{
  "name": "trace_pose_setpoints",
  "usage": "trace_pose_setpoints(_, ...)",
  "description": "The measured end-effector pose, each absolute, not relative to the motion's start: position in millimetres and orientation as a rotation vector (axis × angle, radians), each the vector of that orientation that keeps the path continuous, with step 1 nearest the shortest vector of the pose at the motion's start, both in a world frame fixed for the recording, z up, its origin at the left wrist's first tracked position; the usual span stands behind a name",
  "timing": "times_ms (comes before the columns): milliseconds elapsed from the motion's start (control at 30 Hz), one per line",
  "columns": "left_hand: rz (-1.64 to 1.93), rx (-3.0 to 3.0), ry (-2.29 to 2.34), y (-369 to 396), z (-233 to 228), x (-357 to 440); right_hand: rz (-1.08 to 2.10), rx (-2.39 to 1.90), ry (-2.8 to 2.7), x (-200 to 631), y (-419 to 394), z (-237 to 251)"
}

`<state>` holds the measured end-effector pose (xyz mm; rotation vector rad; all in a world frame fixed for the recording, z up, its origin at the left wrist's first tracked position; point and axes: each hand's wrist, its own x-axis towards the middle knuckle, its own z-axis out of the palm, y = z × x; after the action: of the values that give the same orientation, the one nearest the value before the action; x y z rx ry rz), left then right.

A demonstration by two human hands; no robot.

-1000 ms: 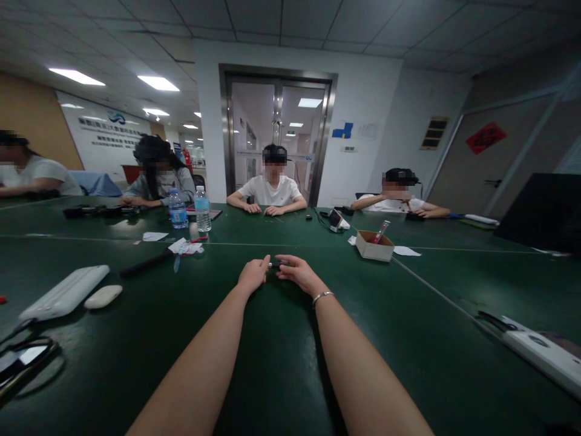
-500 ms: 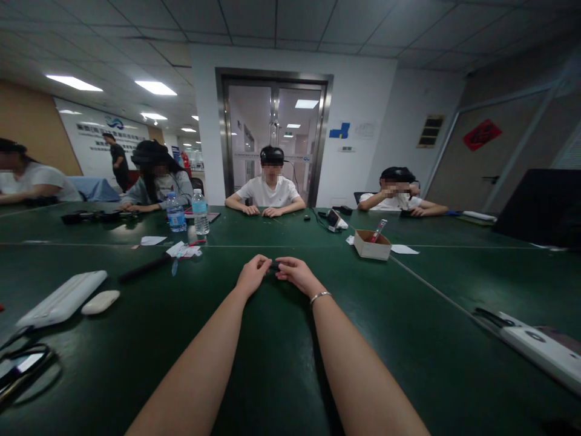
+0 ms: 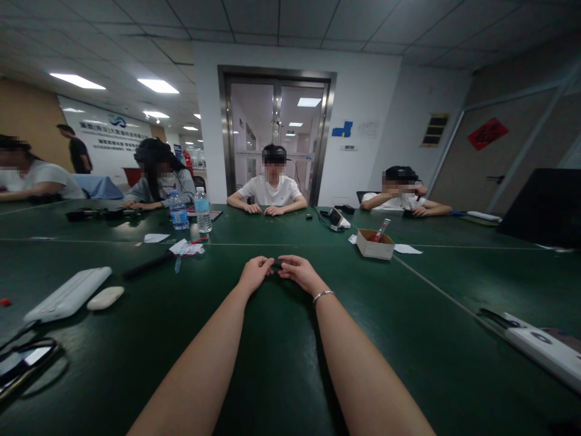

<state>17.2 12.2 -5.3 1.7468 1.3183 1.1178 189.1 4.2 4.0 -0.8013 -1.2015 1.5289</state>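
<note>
A small black object (image 3: 277, 264) sits between my two hands above the green table (image 3: 272, 375); its kind is too small to make out. My left hand (image 3: 255, 274) is closed, with thumb and fingertips pinching the object's left end. From the other side, my right hand (image 3: 300, 274) grips its right end between thumb and curled fingers. A silver bracelet (image 3: 324, 296) circles my right wrist. The fingers cover much of the object.
Left lie a white power bank (image 3: 70, 295), a rounded white case (image 3: 106, 298) and a coiled cable (image 3: 45, 363). Two water bottles (image 3: 203, 210) stand beyond. A small box (image 3: 374, 244) is right of my hands, a white power strip (image 3: 544, 345) farther right. Several people sit opposite.
The view has shifted slightly, so the table things appear a little to the right. Both hands keep their hold on the small black object. A standing person at the back left has moved left.
</note>
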Motion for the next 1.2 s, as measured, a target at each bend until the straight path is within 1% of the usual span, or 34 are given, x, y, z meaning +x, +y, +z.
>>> trace_pose_setpoints(133, 1.122, 1.712, 1.366, 11, -3, 18, 1.514, -0.81, -1.197, 187, 4, 7)
trace_pose_setpoints(433, 1.216, 1.542, 1.384, 9, 4, 18, 1.362, -0.84, -1.263, 172, 7, 13)
trace_pose_setpoints(633, 1.134, 1.636, 1.47, 12, 0, 16, 1.421, -0.825, -1.274, 178, 6, 11)
trace_pose_setpoints(867, 1.077, 1.686, 1.554, 9, 5, 18, 1.531, -0.821, -1.243, 183, 3, 11)
trace_pose_setpoints(1200, 1.08, 1.501, 1.618, 18, 5, 20, 1.497, -0.76, -1.237, 180, 4, 14)
